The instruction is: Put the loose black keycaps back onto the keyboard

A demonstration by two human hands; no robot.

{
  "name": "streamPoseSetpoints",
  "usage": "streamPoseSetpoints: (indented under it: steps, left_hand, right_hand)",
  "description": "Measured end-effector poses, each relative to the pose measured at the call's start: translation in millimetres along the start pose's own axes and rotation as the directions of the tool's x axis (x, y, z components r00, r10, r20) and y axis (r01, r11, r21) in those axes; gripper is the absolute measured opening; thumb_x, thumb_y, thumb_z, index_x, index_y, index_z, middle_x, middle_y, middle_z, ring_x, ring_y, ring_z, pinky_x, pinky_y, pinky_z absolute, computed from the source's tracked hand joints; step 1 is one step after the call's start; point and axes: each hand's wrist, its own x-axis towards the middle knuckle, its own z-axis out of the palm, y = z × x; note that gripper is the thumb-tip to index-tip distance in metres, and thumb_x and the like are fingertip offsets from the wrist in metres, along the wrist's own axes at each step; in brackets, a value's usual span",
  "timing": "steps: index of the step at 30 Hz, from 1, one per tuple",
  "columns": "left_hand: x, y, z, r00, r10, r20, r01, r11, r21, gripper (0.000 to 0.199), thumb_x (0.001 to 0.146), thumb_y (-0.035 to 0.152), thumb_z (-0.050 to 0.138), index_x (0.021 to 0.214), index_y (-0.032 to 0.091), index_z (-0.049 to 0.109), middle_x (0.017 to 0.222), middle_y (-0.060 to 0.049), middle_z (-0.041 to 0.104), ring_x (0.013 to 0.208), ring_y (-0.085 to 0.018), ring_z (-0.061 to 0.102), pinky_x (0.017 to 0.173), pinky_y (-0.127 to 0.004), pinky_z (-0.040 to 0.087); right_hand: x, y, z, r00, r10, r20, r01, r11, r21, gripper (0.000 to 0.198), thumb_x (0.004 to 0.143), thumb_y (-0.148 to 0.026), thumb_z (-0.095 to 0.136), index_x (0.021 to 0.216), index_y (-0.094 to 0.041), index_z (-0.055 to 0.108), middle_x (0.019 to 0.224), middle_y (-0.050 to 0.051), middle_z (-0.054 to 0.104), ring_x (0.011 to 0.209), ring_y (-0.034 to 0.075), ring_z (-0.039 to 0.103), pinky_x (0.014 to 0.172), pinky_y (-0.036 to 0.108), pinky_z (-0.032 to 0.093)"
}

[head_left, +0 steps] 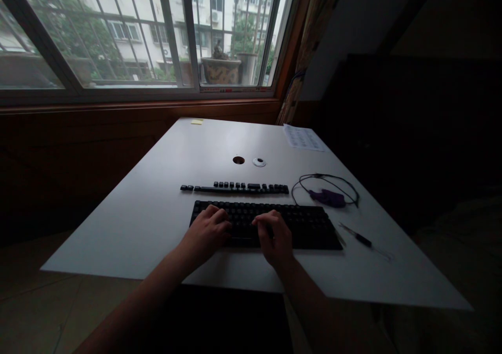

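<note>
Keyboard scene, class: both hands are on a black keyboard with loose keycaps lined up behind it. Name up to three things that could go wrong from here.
1. The row of loose keycaps lies just behind the keyboard; a nudge from the left hand or right hand could scatter them.
2. A keycap might roll into the open hole in the table.
3. The thin tool lies near the table's right edge and could be knocked off.

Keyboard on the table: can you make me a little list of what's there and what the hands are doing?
left hand: resting on the black keyboard
right hand: on the keyboard's lower edge
behind keyboard: row of loose keycaps
right of keyboard: purple tool with black cable, pen-like tool
surface: white table
</note>
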Motion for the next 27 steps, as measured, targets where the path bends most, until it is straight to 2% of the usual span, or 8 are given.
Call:
streamPoseSetpoints:
  steps: [4,9,13,16,18,22,27]
  left_hand:
    - [-2,-2,3,0.999,-0.041,0.001,0.041,0.998,-0.040,0.012,0.084,0.020,0.078,0.094,0.021,0.072,0.099,-0.007,0.065,0.096,-0.027,0.053,0.084,-0.044,0.054]
    - [-17,-5,8,0.986,-0.143,-0.088,0.126,0.976,-0.175,0.026,0.086,0.023,0.077,0.111,0.024,0.069,0.108,-0.007,0.064,0.103,-0.027,0.053,0.087,-0.043,0.054]
    - [-33,-18,1,0.951,-0.238,-0.197,0.195,0.958,-0.212,0.023,0.095,0.029,0.066,0.118,0.025,0.066,0.112,-0.007,0.063,0.107,-0.026,0.054,0.093,-0.045,0.052]
    - [-49,-35,-7,0.920,-0.307,-0.244,0.258,0.943,-0.211,0.024,0.097,0.032,0.063,0.120,0.026,0.065,0.118,-0.008,0.062,0.113,-0.027,0.055,0.098,-0.049,0.050]
    - [-61,-46,-9,0.916,-0.340,-0.214,0.294,0.930,-0.219,0.034,0.096,0.035,0.065,0.129,0.027,0.060,0.129,-0.009,0.060,0.120,-0.029,0.054,0.103,-0.052,0.048]
    - [-83,-57,-7,0.939,-0.336,-0.068,0.309,0.915,-0.258,0.066,0.092,0.039,0.071,0.150,0.030,0.040,0.151,-0.012,0.047,0.135,-0.033,0.046,0.109,-0.056,0.044]
    - [-93,-55,-1,0.950,-0.309,-0.042,0.287,0.918,-0.274,0.089,0.084,0.039,0.078,0.157,0.031,0.027,0.156,-0.014,0.043,0.139,-0.035,0.045,0.111,-0.060,0.043]
  right_hand:
    - [1,-2,-1,1.000,-0.016,0.002,0.016,1.000,-0.014,0.020,0.095,-0.010,0.051,0.107,-0.025,0.057,0.088,0.002,0.067,0.080,0.018,0.061,0.075,0.037,0.049]
    - [1,-1,-1,1.000,-0.015,0.019,0.016,1.000,-0.016,0.020,0.095,-0.010,0.052,0.106,-0.025,0.057,0.087,0.002,0.066,0.081,0.018,0.060,0.075,0.037,0.049]
    - [3,-2,0,0.998,-0.013,0.060,0.014,1.000,-0.008,0.020,0.095,-0.009,0.052,0.106,-0.025,0.057,0.090,0.002,0.065,0.084,0.019,0.059,0.077,0.038,0.050]
    - [4,-3,3,0.995,-0.012,0.095,0.016,0.999,-0.039,0.021,0.094,-0.010,0.053,0.107,-0.025,0.061,0.102,0.005,0.063,0.097,0.021,0.059,0.084,0.041,0.052]
    - [4,-3,6,0.992,-0.010,0.122,0.020,0.997,-0.079,0.021,0.094,-0.012,0.055,0.108,-0.026,0.064,0.111,0.007,0.062,0.102,0.023,0.058,0.088,0.043,0.053]
    - [2,-3,10,0.978,-0.029,0.206,0.061,0.987,-0.149,0.023,0.093,-0.017,0.061,0.113,-0.026,0.067,0.121,0.010,0.060,0.108,0.025,0.056,0.092,0.046,0.054]
    - [3,-6,9,0.924,-0.083,0.373,0.165,0.967,-0.194,0.043,0.091,-0.031,0.070,0.132,-0.026,0.060,0.131,0.011,0.061,0.119,0.029,0.054,0.102,0.052,0.051]
